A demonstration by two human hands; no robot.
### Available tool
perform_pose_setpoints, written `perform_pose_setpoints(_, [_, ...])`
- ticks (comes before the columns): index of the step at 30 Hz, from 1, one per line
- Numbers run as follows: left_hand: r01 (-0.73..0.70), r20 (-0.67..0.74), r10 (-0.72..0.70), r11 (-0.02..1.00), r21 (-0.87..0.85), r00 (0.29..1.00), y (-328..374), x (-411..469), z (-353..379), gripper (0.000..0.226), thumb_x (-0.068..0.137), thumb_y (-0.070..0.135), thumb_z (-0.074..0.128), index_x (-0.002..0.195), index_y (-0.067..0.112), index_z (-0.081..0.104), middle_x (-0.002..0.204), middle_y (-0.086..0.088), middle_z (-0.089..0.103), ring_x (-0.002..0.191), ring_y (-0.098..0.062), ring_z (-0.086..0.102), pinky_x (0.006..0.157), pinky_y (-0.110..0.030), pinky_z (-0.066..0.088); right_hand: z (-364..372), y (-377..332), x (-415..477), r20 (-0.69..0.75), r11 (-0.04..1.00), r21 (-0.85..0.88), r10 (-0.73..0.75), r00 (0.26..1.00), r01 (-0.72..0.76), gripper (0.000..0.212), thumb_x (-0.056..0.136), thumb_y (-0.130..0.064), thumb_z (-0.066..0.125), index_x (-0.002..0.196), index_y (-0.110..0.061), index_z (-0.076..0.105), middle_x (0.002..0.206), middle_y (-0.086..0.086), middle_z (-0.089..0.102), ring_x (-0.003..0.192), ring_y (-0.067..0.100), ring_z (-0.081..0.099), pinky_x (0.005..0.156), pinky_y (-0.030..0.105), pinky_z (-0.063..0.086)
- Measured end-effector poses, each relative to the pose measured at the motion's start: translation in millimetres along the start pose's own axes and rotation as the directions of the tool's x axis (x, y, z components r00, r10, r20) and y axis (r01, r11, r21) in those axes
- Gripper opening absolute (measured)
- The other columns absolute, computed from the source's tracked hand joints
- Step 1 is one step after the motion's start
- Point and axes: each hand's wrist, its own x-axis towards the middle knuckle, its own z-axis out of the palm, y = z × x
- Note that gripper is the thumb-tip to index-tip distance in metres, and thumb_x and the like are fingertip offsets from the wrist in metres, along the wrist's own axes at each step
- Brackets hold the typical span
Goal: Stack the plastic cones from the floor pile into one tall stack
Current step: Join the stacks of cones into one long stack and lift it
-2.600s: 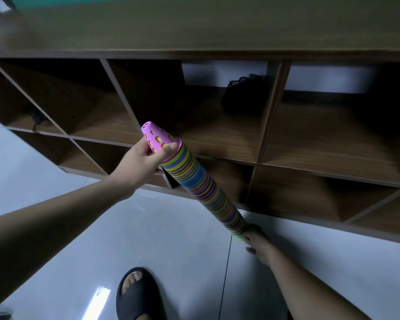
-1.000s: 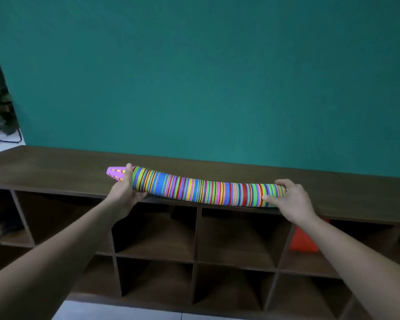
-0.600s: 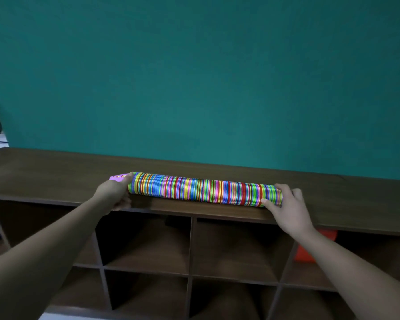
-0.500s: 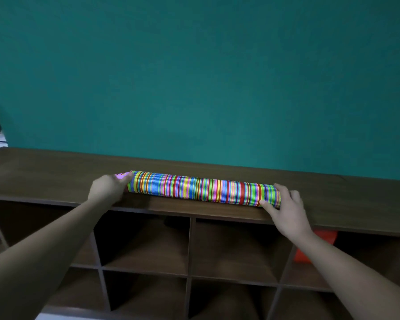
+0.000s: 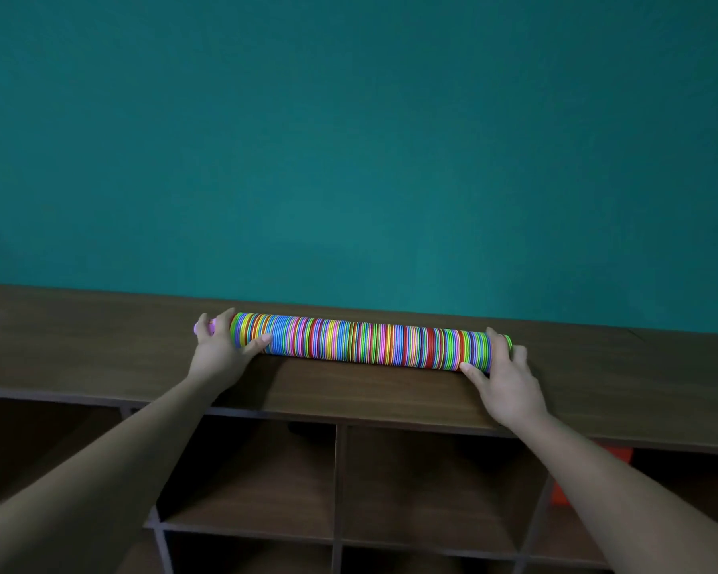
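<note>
While the stack of cones (image 5: 361,340) lies on its side along the top of the wooden shelf unit (image 5: 100,350), it is held at both ends by 2 hands. Its pink tip (image 5: 211,326) is seen just past the fingers of the left hand (image 5: 220,350), poking out on the far side of that hand. The left hand is wrapped loosely around the narrow end, with the thumb laid on the striped rims on the near side and the fingers curled over the top. The right hand (image 5: 504,377) is placed at the wide end, thumb pressed to the near side of the rims and fingers draped over the last cone; a firm clamp cannot be told from a resting touch. Between the 2 hands the many-coloured rims are packed tightly in 1 straight row. Beyond both hands a teal wall (image 5: 349,138) is seen. Below the right forearm, an orange object (image 5: 564,493) is glimpsed in an open compartment.
</note>
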Motion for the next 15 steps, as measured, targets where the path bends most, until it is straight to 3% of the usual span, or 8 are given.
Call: perform_pose_setpoints(15, [-0.076, -0.022, 0.078, 0.993, 0.088, 0.997, 12.2, 113.3, 71.2, 0.102, 0.08, 0.083, 0.065, 0.16, 0.031, 0.029, 0.173, -0.015, 0.007, 0.144, -0.048, 0.045, 0.116, -0.055, 0.042, 45.4, 23.9, 129.8, -0.005, 0.992, -0.122, -0.045, 0.999, 0.044, 0.077, 0.098, -0.069, 0.046, 0.16, -0.037, 0.011, 0.14, 0.015, 0.045, 0.133, 0.038, 0.05, 0.108, 0.056, 0.039])
